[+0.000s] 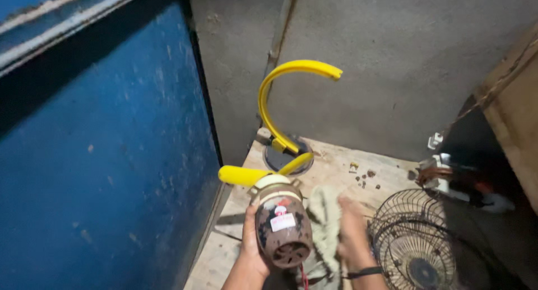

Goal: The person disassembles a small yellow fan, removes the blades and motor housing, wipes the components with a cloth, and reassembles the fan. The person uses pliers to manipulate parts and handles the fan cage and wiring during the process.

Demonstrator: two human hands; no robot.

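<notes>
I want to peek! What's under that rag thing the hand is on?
The right hand presses the pale rag onto the wooden bench. Bare planks show around it. Whatever lies beneath the rag is covered. The left hand holds the brown motor beside it.

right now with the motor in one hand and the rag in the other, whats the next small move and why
Probably bring the rag in the right hand across onto the motor's brown casing. The left hand holds the motor up with its yellow blades pointing away, the casing looks grimy, and the rag sits right beside it, apparently not yet on it.
</notes>
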